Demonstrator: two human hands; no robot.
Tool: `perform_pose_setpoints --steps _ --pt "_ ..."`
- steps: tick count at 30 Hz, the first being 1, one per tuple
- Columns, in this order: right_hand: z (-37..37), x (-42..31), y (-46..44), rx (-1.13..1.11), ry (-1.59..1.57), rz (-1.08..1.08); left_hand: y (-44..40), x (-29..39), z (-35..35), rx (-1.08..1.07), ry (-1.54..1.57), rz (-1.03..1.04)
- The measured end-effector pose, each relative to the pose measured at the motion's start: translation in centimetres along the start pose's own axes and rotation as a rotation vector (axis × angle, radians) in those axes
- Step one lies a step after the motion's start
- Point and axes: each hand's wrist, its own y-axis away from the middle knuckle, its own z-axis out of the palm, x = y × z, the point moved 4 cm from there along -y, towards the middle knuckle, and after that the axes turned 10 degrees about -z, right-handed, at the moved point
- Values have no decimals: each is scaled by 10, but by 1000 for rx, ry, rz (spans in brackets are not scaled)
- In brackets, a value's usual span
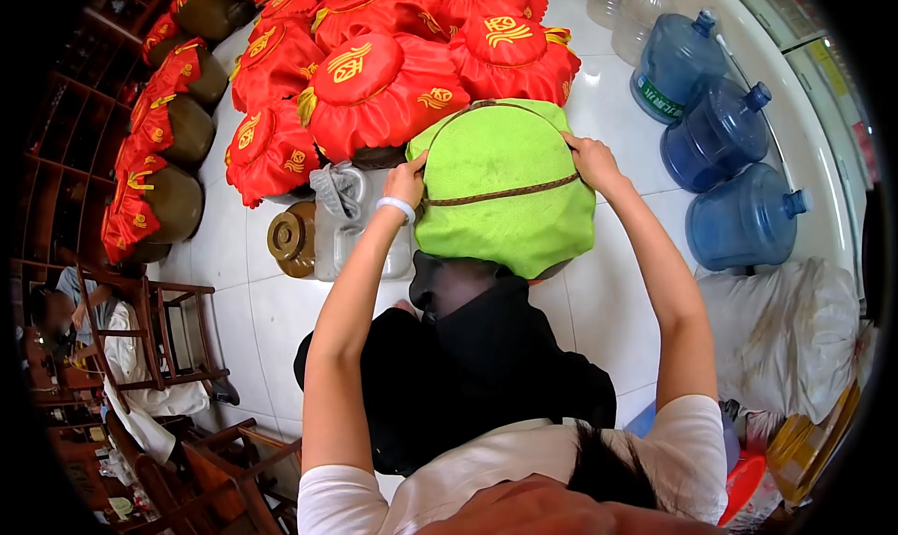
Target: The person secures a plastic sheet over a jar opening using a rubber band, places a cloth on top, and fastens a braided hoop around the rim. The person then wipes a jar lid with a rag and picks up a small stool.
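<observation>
A bright green cloth cover (pixel 500 226) is draped over a large round vessel in front of my knees; most of the vessel is hidden beneath it. A brown braided cord (pixel 505 193) crosses the cloth and loops around its top. My left hand (pixel 406 181), with a pale bangle on the wrist, pinches the cover at its left edge. On the opposite side, the fingers of my right hand (pixel 594 164) are closed on the cover's right edge. Just left of the cover stand a clear plastic jug (pixel 379 247) with a grey cloth (pixel 339 191) on it and a small brown lidded jar (pixel 292 239).
Several jars under red cloth covers (pixel 369 91) crowd the floor ahead. Blue water bottles (pixel 744 215) line the right side, with a white sack (pixel 781 325) nearer me. Wooden chairs (pixel 173 334) stand at left, where another person (pixel 82 301) is partly visible.
</observation>
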Motion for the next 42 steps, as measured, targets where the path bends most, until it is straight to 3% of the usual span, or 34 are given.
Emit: perform_pose_setpoints --steps 7,17,26,31,36,42 --pt "3 -3 17 -38 -47 54 29 6 1 -68 -198 -42" --pt "12 -6 43 25 -199 65 44 -3 14 -170 276 -131" --pt "30 -1 52 105 -458 -5 51 -4 23 -280 300 -284" --pt "46 9 52 146 -553 -70 55 -3 24 -255 315 -327" --pt "32 -7 66 281 -323 126 62 9 20 -118 317 -379" --pt "19 -19 73 282 -347 179 66 8 24 33 302 -339"
